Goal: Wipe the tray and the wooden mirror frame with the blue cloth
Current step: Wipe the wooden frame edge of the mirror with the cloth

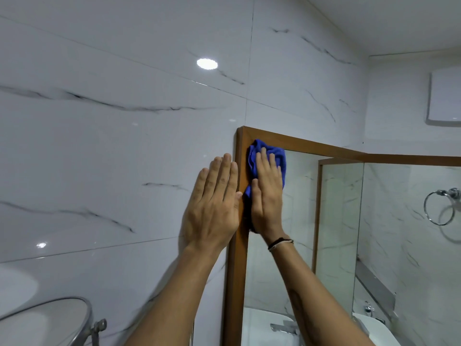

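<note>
The wooden mirror frame (pixel 314 145) hangs on a white marble wall, its top left corner in the middle of the view. My right hand (pixel 268 196) presses a bunched blue cloth (pixel 257 152) flat against the frame's upper left corner and the glass beside it. My left hand (pixel 214 203) lies flat on the wall tile just left of the frame's left side, fingers together, its thumb touching the wood. It holds nothing. The tray may be the round glass piece (pixel 45 320) at the bottom left.
A round glass shelf with a metal rim and bracket (pixel 98 328) juts from the wall at bottom left. The mirror reflects a faucet (pixel 284 327) and basin. At the right, a chrome towel ring (pixel 440 207) and a white wall unit (pixel 445 96).
</note>
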The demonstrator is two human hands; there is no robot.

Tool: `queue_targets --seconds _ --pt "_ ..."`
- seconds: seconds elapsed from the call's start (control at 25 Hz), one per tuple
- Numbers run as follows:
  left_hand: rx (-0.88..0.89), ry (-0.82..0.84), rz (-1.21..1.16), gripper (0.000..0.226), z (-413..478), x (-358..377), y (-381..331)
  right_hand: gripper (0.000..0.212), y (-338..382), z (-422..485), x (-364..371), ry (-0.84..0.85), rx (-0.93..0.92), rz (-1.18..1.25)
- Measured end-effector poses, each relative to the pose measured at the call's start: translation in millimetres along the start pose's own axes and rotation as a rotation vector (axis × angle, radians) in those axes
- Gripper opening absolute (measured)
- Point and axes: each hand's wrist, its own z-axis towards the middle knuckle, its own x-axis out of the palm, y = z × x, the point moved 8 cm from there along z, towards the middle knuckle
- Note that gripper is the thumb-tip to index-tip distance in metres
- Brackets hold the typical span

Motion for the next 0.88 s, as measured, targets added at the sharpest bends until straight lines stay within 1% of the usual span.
queue_targets --seconds 0.04,0.12,0.16,0.2,0.28,0.32,0.36,0.48,0.56,0.64,0.68,0.76,0.84,0.88 --pt "0.002 0.006 -0.006 0.066 0.4 0.0 -0.7 0.061 -5.2 4.9 -3.7 -0.007 0.017 0.011" --pt "0.011 0.021 -0.019 0.066 0.4 -1.7 -1.3 0.06 -22.3 12.9 -15.5 -0.099 0.186 0.063" --pt "0.013 0.026 -0.022 0.066 -0.8 -1.7 -0.7 0.06 -23.9 14.6 -15.9 -0.115 0.236 0.061" --pt "0.018 0.027 -0.016 0.066 -2.2 -0.1 -0.6 0.061 -20.1 12.8 -12.4 -0.096 0.216 0.04" --pt "0.035 0.021 0.012 0.065 -3.0 2.9 -2.3 0.062 -9.0 -6.6 0.0 -0.022 0.053 -0.009" --pt "0.04 0.02 0.015 0.065 -2.5 3.5 -2.8 0.063 -7.9 -26.4 3.9 -0.001 0.004 -0.019" --pt "0.042 0.029 0.012 0.064 -2.6 3.4 -3.1 0.063 -9.6 -52.7 4.8 0.013 -0.008 -0.029" --pt "0.047 0.08 0.028 0.064 -7.8 2.9 -5.2 0.062 -14.4 -149.4 5.2 0.092 0.052 -0.104" --pt "0.047 0.106 0.029 0.064 -14.4 0.4 -8.5 0.064 -8.5 -172.9 2.0 0.126 -0.013 -0.17" --pt "0.047 0.102 0.018 0.064 -25.5 -0.8 -12.5 0.07 -3.9 -135.1 -2.7 0.124 -0.09 -0.216" --pt "0.046 0.088 0.01 0.064 -30.8 -0.2 -13.0 0.07 -3.1 -105.5 -3.4 0.098 -0.098 -0.217" --pt "0.047 0.071 0.001 0.064 -39.6 3.4 -14.7 0.067 -8.1 -48.4 -3.6 0.025 -0.047 -0.192" --pt "0.042 0.065 -0.013 0.064 -44.9 5.3 -16.6 0.066 -9.8 -38.4 1.4 -0.015 -0.024 -0.186" --pt "0.048 0.069 -0.022 0.064 -49.4 6.6 -17.5 0.064 -11.7 -59.6 4.4 -0.019 -0.021 -0.19"
